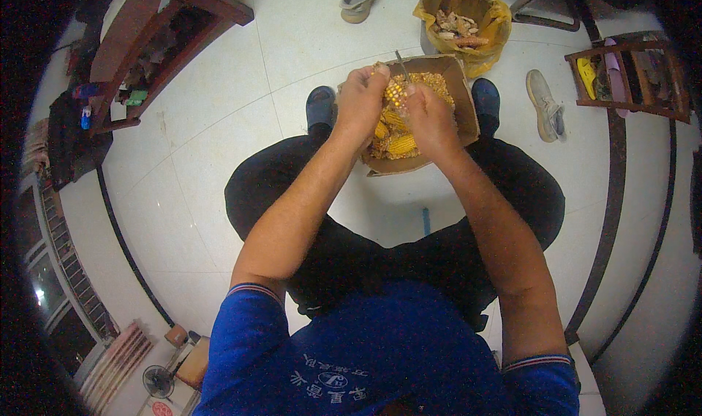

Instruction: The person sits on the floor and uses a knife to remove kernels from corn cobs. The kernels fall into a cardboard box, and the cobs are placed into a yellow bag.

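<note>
My left hand [364, 98] grips a partly shelled ear of yellow corn [395, 93] by its far end, above a cardboard box [465, 95]. My right hand [430, 111] is closed around a thin metal tool [402, 65], whose shaft points away from me; its handle is hidden in the fist. The right thumb lies close against the kernels. Inside the box, loose corn kernels [436, 80] cover the bottom, and more whole ears [402, 144] rest at the near side, partly behind my hands.
Beyond the box stands a bin lined with a yellow bag [493, 29], holding bare cobs [456, 24]. Loose shoes lie on the tiled floor, one at the far side [356, 2] and one at the right [544, 106]. A shoe rack [630, 79] and a wooden cabinet [159, 59] flank me.
</note>
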`<state>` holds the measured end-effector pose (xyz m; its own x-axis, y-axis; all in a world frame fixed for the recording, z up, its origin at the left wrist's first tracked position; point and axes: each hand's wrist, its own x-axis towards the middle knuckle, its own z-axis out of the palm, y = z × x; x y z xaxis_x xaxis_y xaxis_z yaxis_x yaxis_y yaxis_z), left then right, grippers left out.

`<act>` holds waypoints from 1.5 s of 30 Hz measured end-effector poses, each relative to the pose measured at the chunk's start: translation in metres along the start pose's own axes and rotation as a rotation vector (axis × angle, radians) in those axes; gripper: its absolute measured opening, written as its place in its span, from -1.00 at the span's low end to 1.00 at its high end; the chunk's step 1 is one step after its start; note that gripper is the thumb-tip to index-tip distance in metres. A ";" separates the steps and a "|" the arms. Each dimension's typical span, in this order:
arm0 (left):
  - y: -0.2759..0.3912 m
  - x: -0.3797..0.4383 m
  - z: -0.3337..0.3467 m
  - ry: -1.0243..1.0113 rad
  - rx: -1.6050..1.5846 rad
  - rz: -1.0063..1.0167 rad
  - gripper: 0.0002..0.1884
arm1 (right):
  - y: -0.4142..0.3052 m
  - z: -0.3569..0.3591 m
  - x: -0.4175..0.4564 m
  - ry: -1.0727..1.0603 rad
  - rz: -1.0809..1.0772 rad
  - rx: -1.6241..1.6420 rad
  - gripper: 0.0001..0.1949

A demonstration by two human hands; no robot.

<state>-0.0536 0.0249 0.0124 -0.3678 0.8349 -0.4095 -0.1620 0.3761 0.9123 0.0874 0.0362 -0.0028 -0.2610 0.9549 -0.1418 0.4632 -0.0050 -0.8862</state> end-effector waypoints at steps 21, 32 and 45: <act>0.019 -0.006 0.000 0.009 0.097 0.006 -0.53 | 0.000 -0.003 -0.001 0.087 0.036 -0.009 -0.66; 0.017 -0.004 -0.002 -0.020 -0.014 0.013 -0.63 | 0.000 -0.009 0.002 -0.049 0.048 0.110 -0.65; 0.017 -0.004 -0.002 -0.022 -0.049 0.004 -0.58 | -0.011 -0.014 0.001 -0.122 0.174 0.325 -0.67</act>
<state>-0.0565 0.0271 0.0293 -0.3485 0.8449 -0.4058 -0.2057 0.3534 0.9126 0.0940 0.0418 0.0128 -0.3105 0.8891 -0.3362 0.2216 -0.2762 -0.9352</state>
